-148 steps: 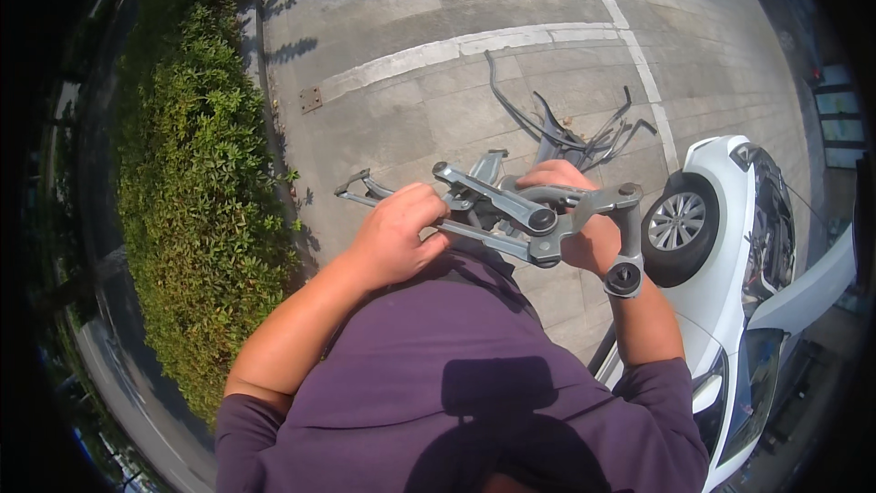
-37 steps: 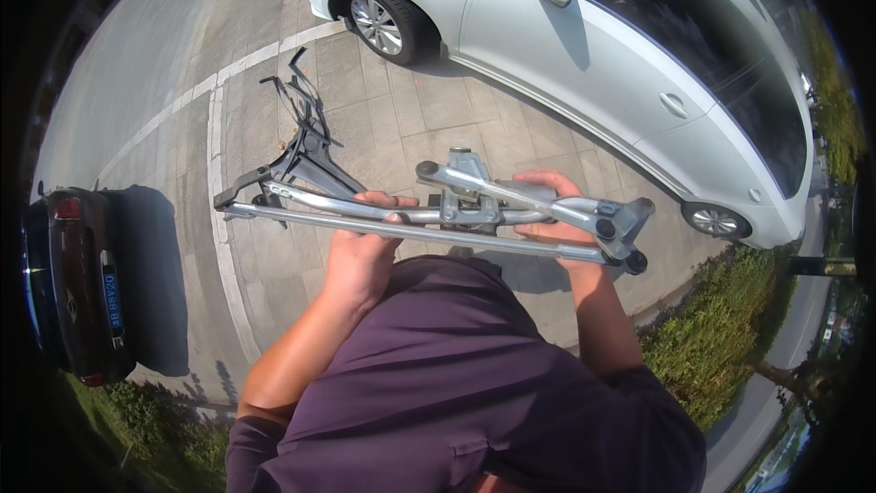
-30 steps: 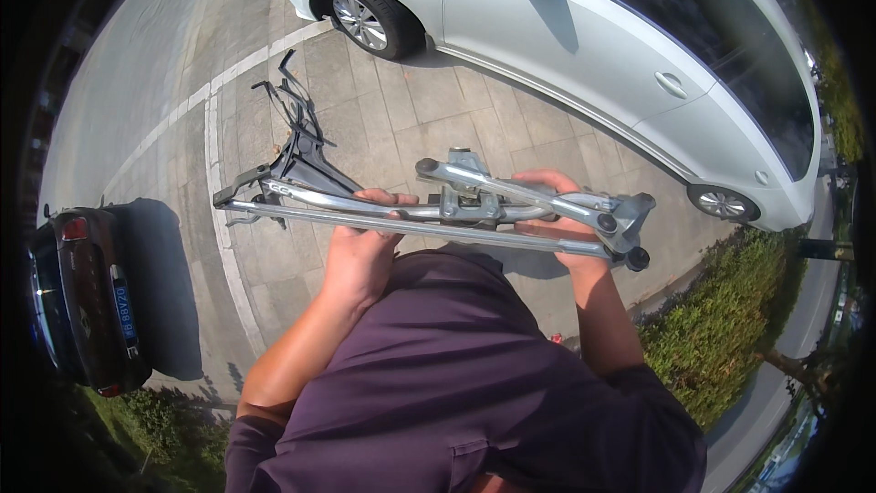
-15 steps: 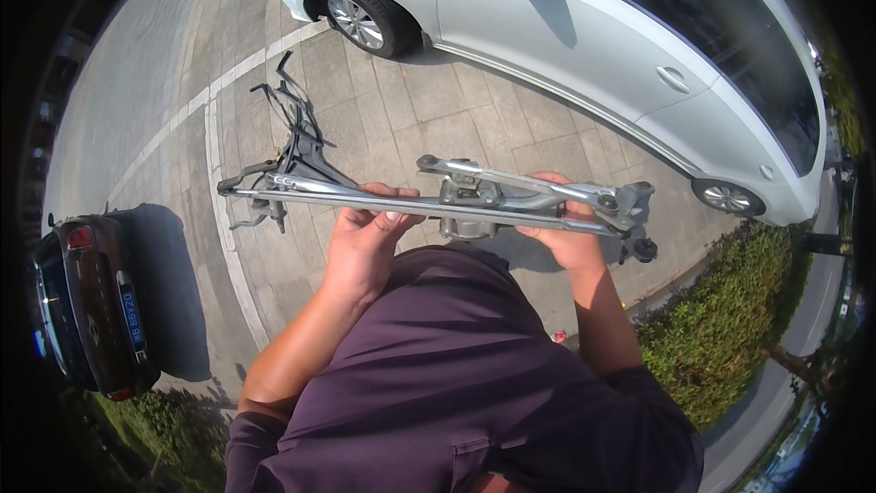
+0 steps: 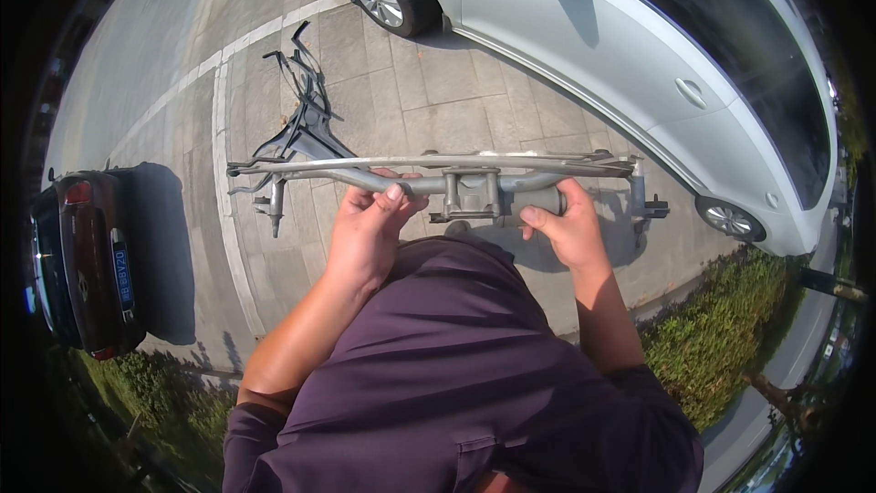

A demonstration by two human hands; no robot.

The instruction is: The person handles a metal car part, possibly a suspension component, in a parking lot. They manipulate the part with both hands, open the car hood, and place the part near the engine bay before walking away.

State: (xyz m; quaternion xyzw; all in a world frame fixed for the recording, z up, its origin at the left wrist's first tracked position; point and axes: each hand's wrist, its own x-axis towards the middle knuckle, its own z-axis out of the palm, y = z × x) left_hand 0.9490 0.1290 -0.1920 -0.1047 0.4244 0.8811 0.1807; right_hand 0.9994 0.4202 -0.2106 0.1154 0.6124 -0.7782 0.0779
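A grey metal windscreen wiper linkage (image 5: 474,194), with long thin rods, a tube and a motor bracket in its middle, is held level across in front of me. My left hand (image 5: 367,228) is closed round its tube left of the bracket, thumb on top. My right hand (image 5: 570,226) grips the rounded motor end right of the bracket, with the thumb across its front. Short pivot posts hang at both ends of the linkage. The fingers behind it are partly hidden.
Black jointed parts with thin arms (image 5: 315,123) lie on the paving beyond the linkage's left end. A white car (image 5: 584,64) stands ahead to the right, a dark car (image 5: 91,265) at far left. Hedges (image 5: 712,347) border the paving at right and lower left.
The linkage has been turned over in my hands: its rods now lie at the far side, and the tube and motor face me. My right thumb has come round to the near side.
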